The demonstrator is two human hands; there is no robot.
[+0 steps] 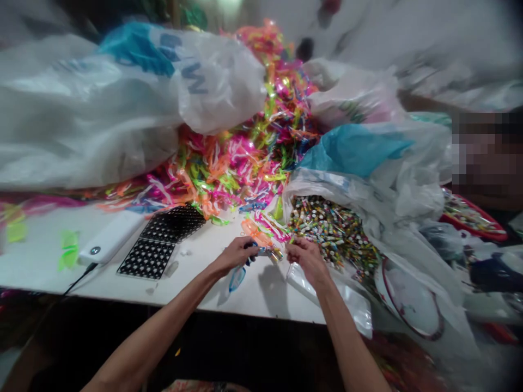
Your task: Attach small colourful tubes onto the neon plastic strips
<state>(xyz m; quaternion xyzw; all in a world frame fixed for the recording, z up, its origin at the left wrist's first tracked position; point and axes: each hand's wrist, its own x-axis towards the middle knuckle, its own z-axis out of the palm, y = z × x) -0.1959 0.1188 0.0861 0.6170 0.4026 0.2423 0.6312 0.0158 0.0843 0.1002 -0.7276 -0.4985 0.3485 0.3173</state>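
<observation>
My left hand [237, 255] is closed round a small orange and pink plastic toy [261, 239] above the white table [44, 256]. My right hand [304, 256] pinches the toy's other end, fingers pressed together near a small tube-like piece [278, 255]. Just right of my hands lies an open clear bag [392, 201] full of small coloured tubes [330, 228]. Behind my hands rises a big heap of bright plastic toys [245, 152].
A black dotted tray [161, 239] and a white power bank [110, 237] with a cable lie at the left. Large white plastic sacks [102, 103] are piled behind. A red-rimmed basin [478, 220] and another person sit at the right.
</observation>
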